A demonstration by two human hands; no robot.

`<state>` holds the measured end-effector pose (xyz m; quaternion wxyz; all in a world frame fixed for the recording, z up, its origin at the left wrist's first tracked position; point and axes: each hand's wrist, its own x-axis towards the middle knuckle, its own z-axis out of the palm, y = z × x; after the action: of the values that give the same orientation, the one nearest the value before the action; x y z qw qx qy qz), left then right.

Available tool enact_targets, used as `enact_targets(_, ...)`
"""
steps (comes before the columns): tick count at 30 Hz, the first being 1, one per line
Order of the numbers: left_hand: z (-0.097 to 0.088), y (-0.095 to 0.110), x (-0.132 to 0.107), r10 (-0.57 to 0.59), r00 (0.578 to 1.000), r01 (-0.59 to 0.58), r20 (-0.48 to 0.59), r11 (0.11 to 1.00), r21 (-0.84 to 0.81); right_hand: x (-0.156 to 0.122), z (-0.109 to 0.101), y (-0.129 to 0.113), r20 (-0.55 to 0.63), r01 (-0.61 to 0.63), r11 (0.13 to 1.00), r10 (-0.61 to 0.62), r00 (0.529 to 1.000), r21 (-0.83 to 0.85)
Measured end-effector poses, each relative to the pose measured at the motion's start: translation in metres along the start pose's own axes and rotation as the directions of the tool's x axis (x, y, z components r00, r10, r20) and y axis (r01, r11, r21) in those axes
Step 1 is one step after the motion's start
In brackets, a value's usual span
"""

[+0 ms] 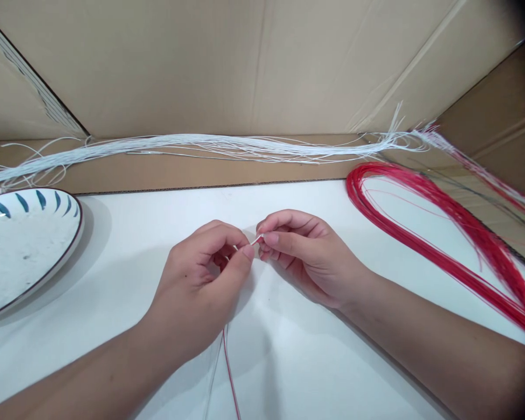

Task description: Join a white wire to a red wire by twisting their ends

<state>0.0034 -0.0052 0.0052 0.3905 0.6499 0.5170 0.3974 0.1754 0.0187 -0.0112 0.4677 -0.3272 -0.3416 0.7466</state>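
My left hand [201, 280] and my right hand [301, 251] meet at the middle of the white table [289, 361], both with fingers pinched. Between the fingertips shows a short bare wire end [257, 239], held by both hands. A thin red wire [230, 373] and a thin white wire [213, 373] hang down from under my left hand toward the near edge. Most of what the fingers grip is hidden by the hands.
A white plate with blue dashes [21, 245] lies at the left. A bundle of red wires [441, 233] loops at the right. A long bundle of white wires [201, 146] runs along the cardboard ledge at the back. Cardboard walls [245, 58] enclose the table.
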Motion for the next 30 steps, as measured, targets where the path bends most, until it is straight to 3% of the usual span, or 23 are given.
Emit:
enact_targets(6,0.0016,-0.0001,0.0008,0.039,0.999,-0.039,0.013,0.999,0.003,-0.0006,-0.0005,0.0001,0.046,-0.012,1.000,0.011,0.999,0.020)
enact_targets(30,0.0009,-0.0012,-0.0003,0.032,0.999,-0.032,0.020,0.999,-0.009,-0.0001,-0.0019,0.0013,0.044,-0.004,0.999,0.002,0.999,0.045)
